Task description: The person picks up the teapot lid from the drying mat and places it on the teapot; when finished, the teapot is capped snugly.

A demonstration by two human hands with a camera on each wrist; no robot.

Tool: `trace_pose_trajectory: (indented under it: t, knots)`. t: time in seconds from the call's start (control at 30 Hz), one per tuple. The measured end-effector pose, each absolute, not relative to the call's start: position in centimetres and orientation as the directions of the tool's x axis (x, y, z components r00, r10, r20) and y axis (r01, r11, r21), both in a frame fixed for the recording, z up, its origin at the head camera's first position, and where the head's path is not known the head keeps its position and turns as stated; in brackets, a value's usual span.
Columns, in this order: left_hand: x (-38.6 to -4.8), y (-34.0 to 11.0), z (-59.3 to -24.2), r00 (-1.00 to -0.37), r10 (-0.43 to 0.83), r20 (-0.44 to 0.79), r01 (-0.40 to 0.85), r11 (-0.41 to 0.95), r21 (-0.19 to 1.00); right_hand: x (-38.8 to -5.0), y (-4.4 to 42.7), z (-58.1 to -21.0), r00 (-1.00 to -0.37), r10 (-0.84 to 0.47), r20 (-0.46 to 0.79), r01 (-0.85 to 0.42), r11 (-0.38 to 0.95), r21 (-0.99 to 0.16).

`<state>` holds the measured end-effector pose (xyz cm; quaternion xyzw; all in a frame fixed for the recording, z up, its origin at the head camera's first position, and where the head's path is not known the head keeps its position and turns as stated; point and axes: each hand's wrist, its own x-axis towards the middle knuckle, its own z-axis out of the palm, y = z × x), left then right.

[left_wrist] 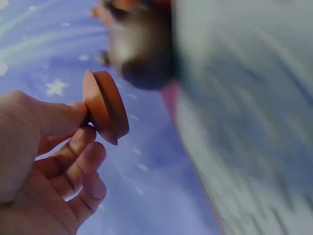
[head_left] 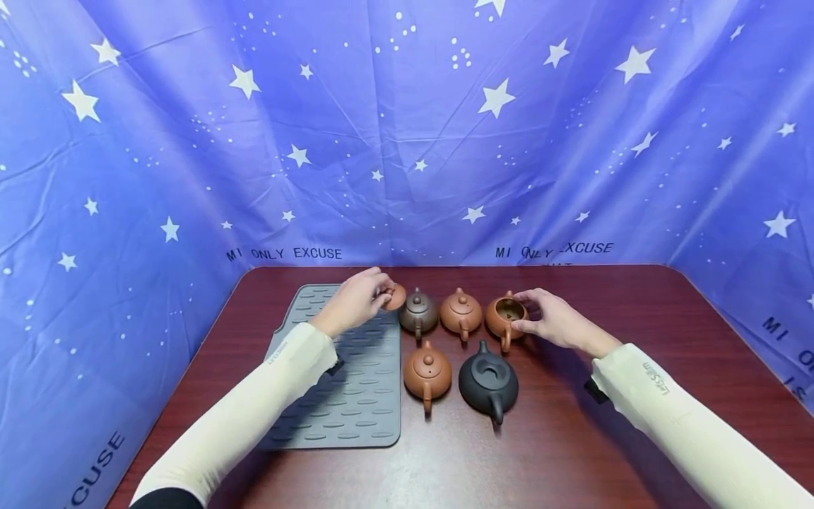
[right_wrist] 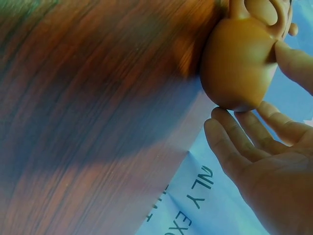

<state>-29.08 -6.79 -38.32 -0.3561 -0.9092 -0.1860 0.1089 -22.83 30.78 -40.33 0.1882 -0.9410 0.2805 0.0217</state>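
Note:
My left hand (head_left: 364, 300) pinches a reddish-brown teapot lid (left_wrist: 105, 106) by its knob, above the right edge of the grey mat (head_left: 381, 424). In the left wrist view the lid is tilted on edge. Over at the right, my right hand (head_left: 555, 319) holds the side of an orange-brown teapot (right_wrist: 239, 63) that has no lid on, its mouth uncovered. Thumb and fingertips touch opposite parts of its round body. The pot rests on the table with its handle toward me.
A dark brown teapot (head_left: 418, 314) and an orange-brown teapot (head_left: 461, 314) stand in the back row. In front are a reddish teapot (head_left: 427, 375) and a wide black teapot (head_left: 488, 385). A starry blue curtain (head_left: 381, 141) hangs behind the dark red table (head_left: 572, 452).

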Motion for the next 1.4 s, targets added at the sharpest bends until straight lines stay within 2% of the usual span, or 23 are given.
trace_pose_trajectory:
  t: [0.23,0.63,0.83,1.0,1.4]
  knots:
    - [-27.9,-1.4,-36.7,-0.602,0.690,0.402,0.795,0.562,0.226,-22.7,30.8,-40.1,-0.930,-0.344,0.129,-0.359,0.774,-0.521]
    - [-28.0,7.9,-35.9,-0.526,0.808,0.266,0.851,0.504,0.151,-23.1,31.2,-40.9,-0.929,-0.341,0.142,-0.363,0.772,-0.522]
    - [-28.0,9.9,-35.3,-0.532,0.833,0.155,0.847,0.519,0.118,-22.8,31.4,-41.0,-0.941,-0.320,0.108,-0.329,0.794,-0.510]
    - [-28.4,11.1,-35.0,-0.525,0.842,0.125,0.851,0.520,0.077,-22.8,31.3,-40.8,-0.937,-0.334,0.104,-0.338,0.792,-0.508]
    - [-29.2,13.6,-35.8,-0.526,0.848,0.060,0.850,0.522,0.065,-22.9,31.6,-40.6,-0.944,-0.319,0.085,-0.318,0.808,-0.496]
